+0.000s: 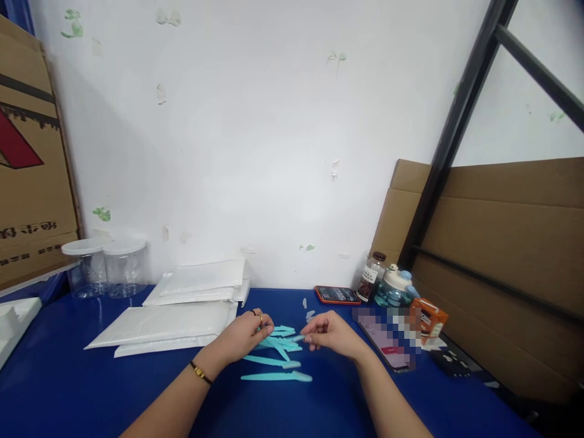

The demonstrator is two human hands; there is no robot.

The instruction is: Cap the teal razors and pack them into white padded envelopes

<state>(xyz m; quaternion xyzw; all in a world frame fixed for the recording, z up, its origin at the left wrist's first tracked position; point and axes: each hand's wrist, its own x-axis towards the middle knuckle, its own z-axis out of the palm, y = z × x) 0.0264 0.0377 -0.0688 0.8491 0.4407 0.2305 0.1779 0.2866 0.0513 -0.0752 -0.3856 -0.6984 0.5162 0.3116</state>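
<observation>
Several slim turquoise plastic sticks (274,361) with pale tips lie in a loose heap on the blue table (68,389). My left hand (244,336), with a ring and a dark bracelet, rests curled on the left side of the heap, touching the sticks. My right hand (331,334) is pinched on the pale end of one turquoise stick (298,337) at the heap's right side. Two small clear caps (309,314) lie just beyond the hands.
White padded envelopes (177,316) are stacked at the left, with two clear lidded jars (107,267) behind. A red-cased phone (336,295), a brown bottle (371,277), a blue-white bottle (396,287), an orange carton (429,319) and another phone (387,340) sit at right. Cardboard and a black frame stand behind.
</observation>
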